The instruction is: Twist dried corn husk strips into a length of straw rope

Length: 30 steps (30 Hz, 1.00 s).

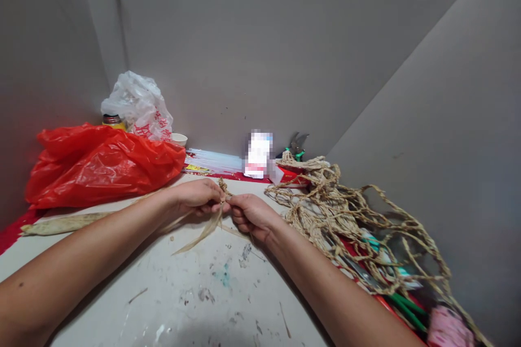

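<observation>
My left hand (pixel 202 197) and my right hand (pixel 251 214) meet near the far side of the white board. Both pinch a small knotted piece of dried plant fibre (pixel 222 184) between fingertips and thumbs. Loose flat strands (pixel 202 238) of the same tan fibre hang from the pinch toward me. Under and past my left forearm lies a wide pale dried leaf strip (pixel 65 224). To the right of my right hand sits a tangled heap of braided fibre cord (pixel 313 217). My inner fingers partly hide the knot.
A red plastic bag (pixel 109 162) lies at the left, with a white plastic bag (pixel 136 100) and a jar (pixel 113 120) behind it. A lit phone (pixel 258 154) leans at the back wall near pruning shears (pixel 298 145). A pink roll (pixel 448 326) sits front right.
</observation>
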{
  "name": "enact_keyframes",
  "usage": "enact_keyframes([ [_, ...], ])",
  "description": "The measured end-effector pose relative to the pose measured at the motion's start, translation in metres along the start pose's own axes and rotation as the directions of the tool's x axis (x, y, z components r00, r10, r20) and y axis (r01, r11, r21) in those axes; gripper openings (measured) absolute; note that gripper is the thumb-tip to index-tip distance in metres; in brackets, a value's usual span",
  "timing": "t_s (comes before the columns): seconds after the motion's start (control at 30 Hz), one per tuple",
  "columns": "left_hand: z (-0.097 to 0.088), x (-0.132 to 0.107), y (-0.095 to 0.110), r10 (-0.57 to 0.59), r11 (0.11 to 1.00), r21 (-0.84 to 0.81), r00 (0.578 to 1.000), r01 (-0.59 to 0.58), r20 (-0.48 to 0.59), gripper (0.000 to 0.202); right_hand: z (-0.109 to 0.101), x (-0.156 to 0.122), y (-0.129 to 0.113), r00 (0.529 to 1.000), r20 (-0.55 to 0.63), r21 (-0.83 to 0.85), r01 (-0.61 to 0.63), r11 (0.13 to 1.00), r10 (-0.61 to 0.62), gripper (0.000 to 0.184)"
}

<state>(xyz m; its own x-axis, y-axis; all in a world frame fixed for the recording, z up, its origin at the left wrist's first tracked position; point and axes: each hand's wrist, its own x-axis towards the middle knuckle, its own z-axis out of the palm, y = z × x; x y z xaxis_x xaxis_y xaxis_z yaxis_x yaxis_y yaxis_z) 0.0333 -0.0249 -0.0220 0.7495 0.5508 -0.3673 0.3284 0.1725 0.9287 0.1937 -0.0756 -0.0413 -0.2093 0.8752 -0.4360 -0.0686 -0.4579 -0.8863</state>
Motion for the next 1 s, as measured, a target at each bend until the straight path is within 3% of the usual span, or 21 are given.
enact_keyframes([
  [0.13, 0.012, -0.001, 0.001, -0.026, 0.999, 0.038, 0.998, 0.028, -0.058, 0.012, 0.007, -0.002, 0.002, 0.999, -0.033, 0.081, -0.033, 0.996, 0.035, 0.019],
  [0.3, 0.035, -0.002, -0.004, -0.016, 0.994, 0.098, 0.977, 0.038, -0.214, 0.008, 0.009, -0.001, 0.007, 0.999, -0.026, 0.127, -0.030, 0.991, 0.033, 0.027],
  [0.47, 0.031, -0.004, 0.001, -0.035, 0.965, 0.250, 0.982, 0.081, -0.185, 0.011, 0.005, -0.002, 0.005, 0.999, -0.040, 0.144, -0.003, 0.990, 0.008, 0.025],
  [0.53, 0.020, -0.002, 0.001, 0.023, 0.943, 0.321, 0.950, 0.082, -0.310, 0.015, 0.002, -0.002, 0.002, 1.000, 0.000, 0.151, -0.011, 0.988, 0.011, 0.017],
  [0.63, 0.011, 0.006, -0.005, 0.209, 0.934, 0.357, 0.834, -0.016, -0.511, 0.016, -0.004, -0.002, 0.000, 0.997, 0.073, 0.147, -0.012, 0.989, 0.001, 0.006],
  [0.67, 0.011, 0.009, -0.008, 0.220, 0.946, 0.318, 0.833, -0.056, -0.507, 0.015, -0.005, -0.002, 0.000, 0.996, 0.088, 0.144, -0.011, 0.990, -0.002, 0.007],
  [0.8, 0.023, 0.013, -0.014, 0.089, 0.996, 0.027, 0.939, -0.085, -0.331, 0.016, -0.010, 0.000, 0.000, 0.990, 0.138, 0.102, -0.026, 0.994, 0.012, 0.009],
  [1.0, 0.024, 0.009, -0.011, -0.017, 1.000, -0.014, 0.960, 0.013, -0.278, 0.018, -0.017, -0.001, -0.003, 0.980, 0.193, -0.017, -0.037, 0.999, 0.039, 0.012],
])
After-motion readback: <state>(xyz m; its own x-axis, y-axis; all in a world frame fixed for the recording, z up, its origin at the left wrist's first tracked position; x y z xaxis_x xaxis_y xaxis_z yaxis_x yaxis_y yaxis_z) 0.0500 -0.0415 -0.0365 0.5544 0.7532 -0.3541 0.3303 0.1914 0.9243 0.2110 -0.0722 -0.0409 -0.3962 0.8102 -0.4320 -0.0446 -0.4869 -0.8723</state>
